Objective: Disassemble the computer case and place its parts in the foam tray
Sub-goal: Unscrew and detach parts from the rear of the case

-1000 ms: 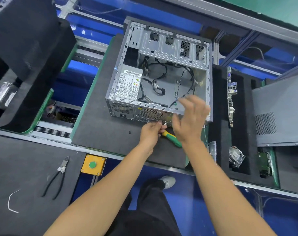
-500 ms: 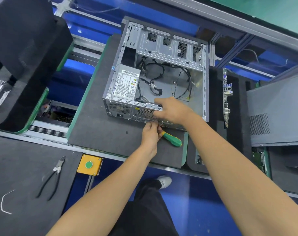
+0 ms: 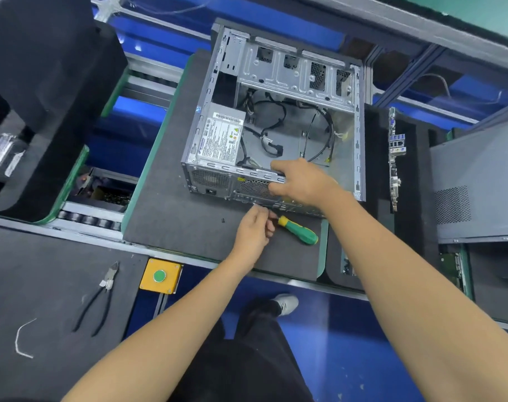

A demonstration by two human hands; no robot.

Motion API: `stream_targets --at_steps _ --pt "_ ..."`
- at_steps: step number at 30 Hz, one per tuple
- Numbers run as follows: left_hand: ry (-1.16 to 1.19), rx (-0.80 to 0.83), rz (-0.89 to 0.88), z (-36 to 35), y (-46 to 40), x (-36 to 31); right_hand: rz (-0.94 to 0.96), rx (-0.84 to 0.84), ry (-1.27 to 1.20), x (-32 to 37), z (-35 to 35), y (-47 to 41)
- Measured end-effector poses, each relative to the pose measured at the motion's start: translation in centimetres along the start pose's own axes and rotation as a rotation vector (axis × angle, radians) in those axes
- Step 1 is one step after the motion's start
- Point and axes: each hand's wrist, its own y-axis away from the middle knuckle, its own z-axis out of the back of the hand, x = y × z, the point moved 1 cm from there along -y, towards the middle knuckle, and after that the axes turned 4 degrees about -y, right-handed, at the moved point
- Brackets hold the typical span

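The open computer case (image 3: 293,71) lies on a grey foam pad (image 3: 174,227), with a power supply (image 3: 221,134) and black cables (image 3: 271,134) inside. My right hand (image 3: 302,181) grips the near top rim of the case's rear panel, thumb on the inside and fingers curled over the outside. Just below that panel, my left hand (image 3: 254,230) has its fingers curled round the shaft of a screwdriver whose green and yellow handle (image 3: 299,230) sticks out to the right. The tip is by the panel's lower edge. The black foam tray (image 3: 415,175) at the right holds a motherboard (image 3: 395,158) on edge.
A loose black screw (image 3: 223,219) lies on the pad left of my left hand. A grey side panel (image 3: 479,181) rests on the tray at far right. Pliers (image 3: 102,297) and a yellow box with a green button (image 3: 160,275) sit at the near left. Black foam (image 3: 29,82) stands at far left.
My right hand came down from above the case and took hold of the rear panel's top rim. My left hand stayed at the screwdriver below the panel.
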Motion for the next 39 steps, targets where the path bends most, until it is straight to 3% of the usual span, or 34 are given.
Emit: stream_targets --at_steps 2,6,10,15,25,29,31,35,39 --pt "-0.375 -0.018 -0.236 2.3 -0.1 0.2 -0.002 -0.005 0.007 -0.1 0.0 0.0" --pt "-0.809 -0.244 -0.441 7.2 -0.5 0.7 -0.011 -0.007 0.012 -0.1 -0.1 0.0" --pt "-0.966 -0.384 -0.628 10.3 -1.2 1.3 0.002 -0.011 0.0 -0.1 -0.1 -0.1" --pt "-1.067 -0.47 -0.665 11.6 -1.4 2.8 0.005 -0.005 0.016 -0.1 0.0 -0.1" --pt "-1.074 -0.548 -0.587 9.5 -0.2 3.1 -0.024 0.037 -0.022 0.1 0.0 -0.1" --pt "-1.174 -0.388 -0.553 4.4 1.7 3.1 -0.033 0.047 -0.004 0.1 0.1 -0.2" --pt "-1.184 -0.348 -0.462 1.4 2.1 3.1 -0.033 0.038 0.003 0.1 0.0 -0.2" --pt "-1.097 -0.324 -0.113 -2.8 1.1 2.9 -0.026 0.006 0.077 -0.1 -0.1 -0.2" --pt "-1.07 -0.363 -0.029 -4.6 0.3 2.2 -0.022 0.002 0.1 0.0 -0.2 -0.2"
